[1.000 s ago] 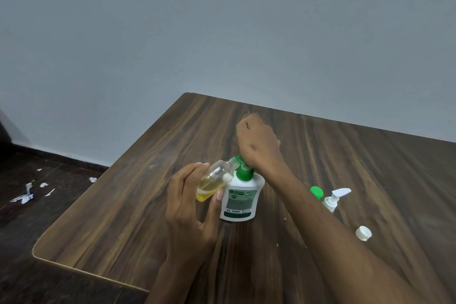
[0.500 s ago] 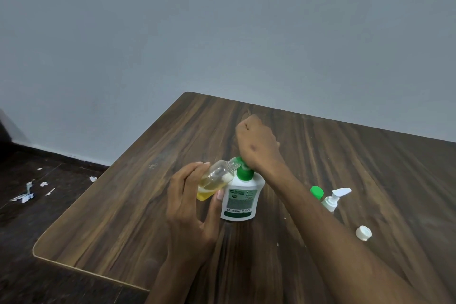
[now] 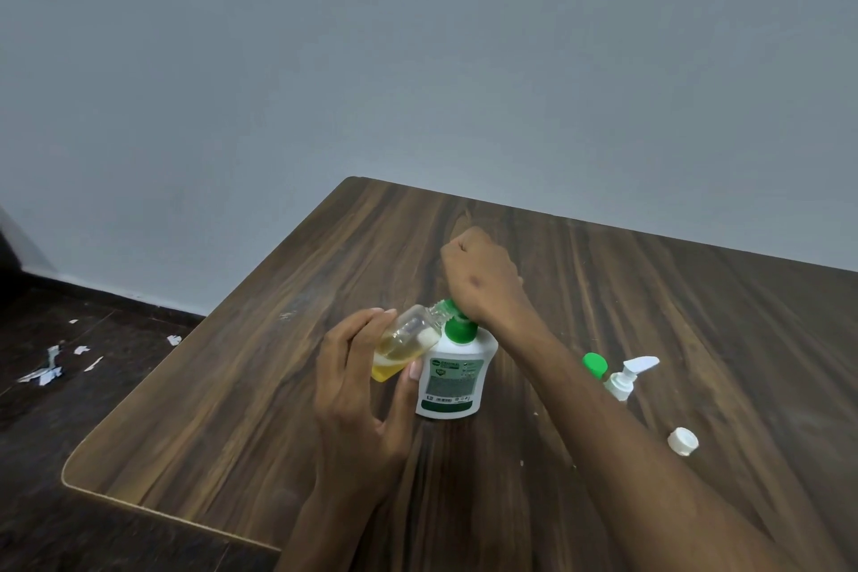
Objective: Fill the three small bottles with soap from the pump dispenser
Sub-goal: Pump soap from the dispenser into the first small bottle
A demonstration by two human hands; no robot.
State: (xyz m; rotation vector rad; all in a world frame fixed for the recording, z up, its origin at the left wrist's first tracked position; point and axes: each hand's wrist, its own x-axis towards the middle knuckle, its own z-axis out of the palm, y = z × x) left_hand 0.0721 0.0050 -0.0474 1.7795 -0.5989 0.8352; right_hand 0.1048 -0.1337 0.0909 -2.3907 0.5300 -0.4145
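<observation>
Filling a small bottle at the pump dispenser, mid-desk.

Left hand (image 3: 357, 390) gripping the tilted clear bottle (image 3: 406, 339), part full of yellow soap, mouth at the spout of the dispenser (image 3: 452, 374). Right hand (image 3: 483, 281) fisted on the green pump head. Toward the right edge of the desk (image 3: 232, 409): spray-top bottle (image 3: 624, 379), green-capped item (image 3: 594, 365), loose white cap (image 3: 682, 440).

We see a wooden table (image 3: 232, 409) against a grey wall (image 3: 418, 60); left of the table, paper scraps (image 3: 46, 374) litter a dark floor (image 3: 69, 502).

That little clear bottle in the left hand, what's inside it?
The clear bottle holds yellow liquid pooled at its lower end. The left hand covers part of it, so the exact level is hidden.
</observation>
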